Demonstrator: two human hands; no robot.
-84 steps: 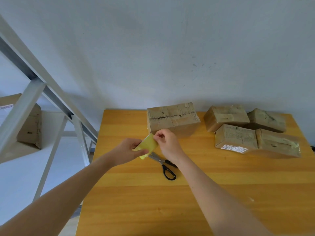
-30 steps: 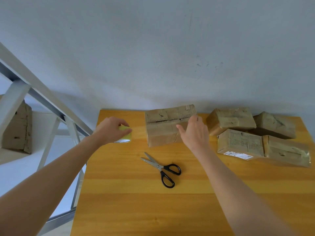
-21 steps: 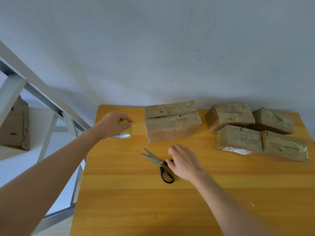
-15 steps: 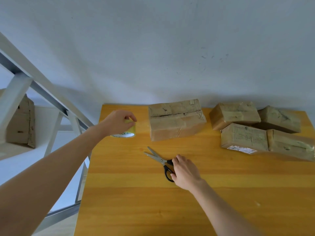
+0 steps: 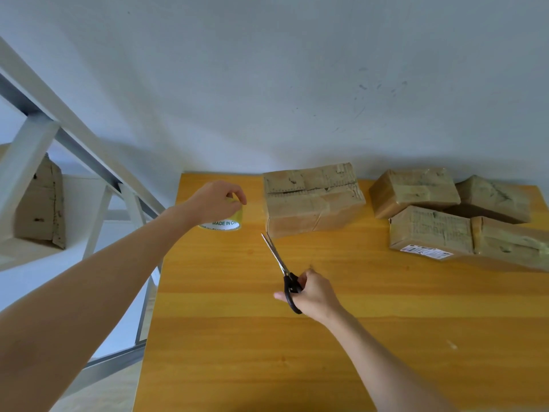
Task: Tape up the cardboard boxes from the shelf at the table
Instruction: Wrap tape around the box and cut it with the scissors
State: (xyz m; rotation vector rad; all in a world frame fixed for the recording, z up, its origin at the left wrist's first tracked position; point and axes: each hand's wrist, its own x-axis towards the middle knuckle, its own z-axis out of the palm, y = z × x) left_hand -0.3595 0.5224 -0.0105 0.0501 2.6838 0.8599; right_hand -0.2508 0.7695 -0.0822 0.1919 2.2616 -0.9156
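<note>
Two bare arms stretch forward over a yellow wooden table (image 5: 267,346) set against a pale wall. The left hand (image 5: 216,203), its arm nearly straight, comes down from above on a yellow tape roll (image 5: 223,223) standing near the table's far left corner, with fingers and thumb curled over the roll's top edge. The right hand (image 5: 315,295), wrist bent slightly inward, grips the black handles of a pair of scissors (image 5: 281,264); the blades lie together and point away, their tip just beside the near left corner of a large cardboard box (image 5: 312,200) at the table's far edge. Four smaller taped boxes (image 5: 430,230) sit bunched together, touching, at the far right. On the left, a white metal shelf (image 5: 32,135) holds another cardboard box (image 5: 41,203).
</note>
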